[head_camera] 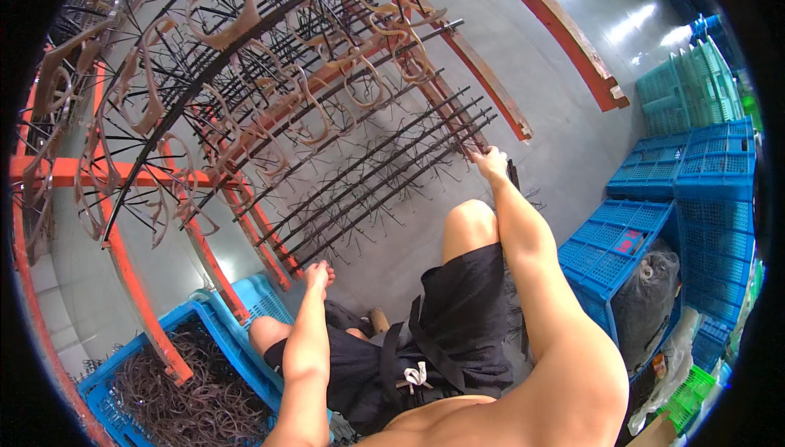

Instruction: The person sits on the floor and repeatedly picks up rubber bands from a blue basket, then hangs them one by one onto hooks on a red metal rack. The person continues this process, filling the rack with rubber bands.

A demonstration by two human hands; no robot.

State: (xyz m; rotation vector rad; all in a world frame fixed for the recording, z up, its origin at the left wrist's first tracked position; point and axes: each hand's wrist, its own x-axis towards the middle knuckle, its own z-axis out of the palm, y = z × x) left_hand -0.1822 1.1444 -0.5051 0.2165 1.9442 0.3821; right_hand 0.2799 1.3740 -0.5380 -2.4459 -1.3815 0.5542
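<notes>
My left hand (319, 276) has its fingers curled beside the left end of the nearest black rod, where it rests on an orange metal rack arm (260, 263). Whether it grips anything is hidden. On the other side my right hand (490, 162) reaches to the tip of the opposite rack arm (451, 119); its fingertips seem to touch there, and their grip is unclear. Between the hands, several black hooked rods (392, 186) lie across the two arms with their thin wire hooks bare. Higher up, brown eyeglass frames (306, 109) hang from the hooks of other rods.
A blue crate (101, 395) full of dark curved plastic pieces (190, 385) stands at lower left, beneath a projecting arm. Blue crates (714, 232) are stacked at right, one holding a dark plastic bag (647, 306). More orange arms (552, 24) jut out above the grey floor (570, 158).
</notes>
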